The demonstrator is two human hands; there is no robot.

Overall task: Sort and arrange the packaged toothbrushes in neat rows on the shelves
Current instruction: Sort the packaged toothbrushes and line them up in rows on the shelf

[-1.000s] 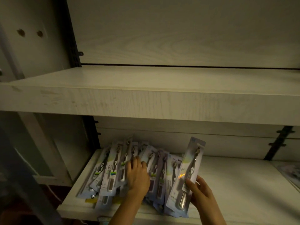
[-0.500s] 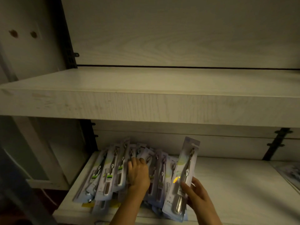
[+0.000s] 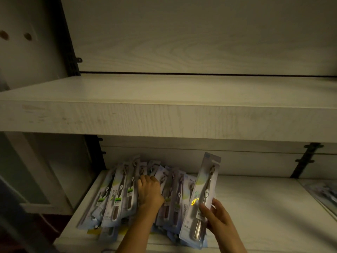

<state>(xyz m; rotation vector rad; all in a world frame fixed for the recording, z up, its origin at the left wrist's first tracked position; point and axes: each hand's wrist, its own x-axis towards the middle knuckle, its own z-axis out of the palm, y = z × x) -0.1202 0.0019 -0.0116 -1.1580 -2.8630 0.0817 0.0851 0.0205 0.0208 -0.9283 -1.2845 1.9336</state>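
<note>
A loose pile of packaged toothbrushes (image 3: 118, 194) lies fanned out on the left part of the lower shelf (image 3: 255, 207). My left hand (image 3: 149, 193) rests on the middle of the pile, its fingers curled into the packs; whether it grips one is not clear. My right hand (image 3: 217, 216) holds one packaged toothbrush (image 3: 202, 196) by its right edge, tilted up over the right end of the pile, its top leaning right.
A thick white upper shelf (image 3: 164, 117) juts out above the lower one and carries nothing. Black shelf brackets (image 3: 304, 159) stand against the back wall. More packages (image 3: 322, 194) lie at the far right edge.
My left hand has pushed a little deeper into the pile. The pack in my right hand has stayed tilted, barely shifting.
</note>
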